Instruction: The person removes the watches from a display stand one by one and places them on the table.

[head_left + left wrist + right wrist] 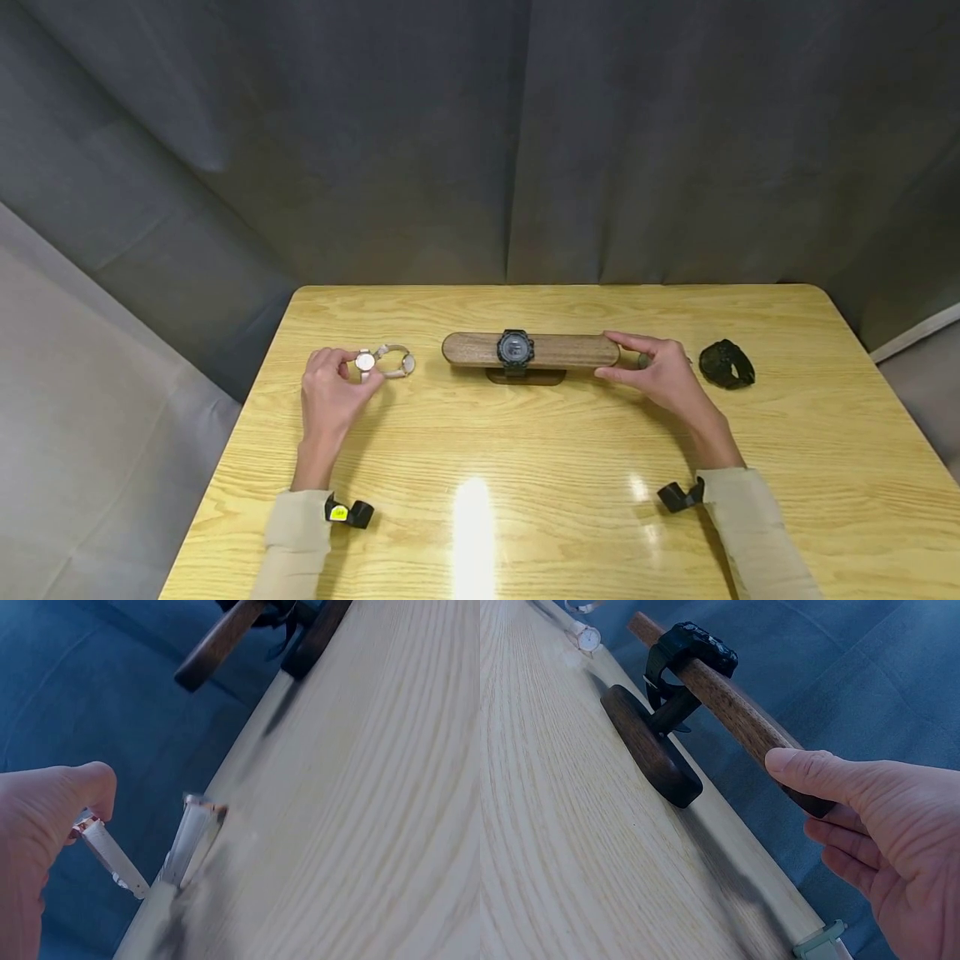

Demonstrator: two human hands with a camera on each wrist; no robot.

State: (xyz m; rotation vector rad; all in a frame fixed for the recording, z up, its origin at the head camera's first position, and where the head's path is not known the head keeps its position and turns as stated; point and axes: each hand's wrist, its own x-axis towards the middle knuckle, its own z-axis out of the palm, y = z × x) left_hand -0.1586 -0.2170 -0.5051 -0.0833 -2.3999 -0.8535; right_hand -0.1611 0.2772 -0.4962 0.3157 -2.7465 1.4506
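Observation:
My left hand (330, 390) pinches a small white-strapped wristwatch (365, 361) between thumb and fingers, above the left part of the table. Just right of it, a second pale-strapped wristwatch (408, 364) rests on the table; its strap (187, 840) stands on edge in the left wrist view. In the middle is a dark wooden watch stand (566, 351), a rounded bar on a post and base (652, 750). A black digital watch (515, 348) is strapped round the bar. With thumb and fingers, my right hand (660, 373) grips the bar's right end.
Behind my right hand, a green-strapped watch (821, 943) lies on the table, mostly hidden in the head view. Farther right sits a black chunky watch (726, 364). Grey curtains (420, 167) hang beyond the back edge of the wooden table (555, 467).

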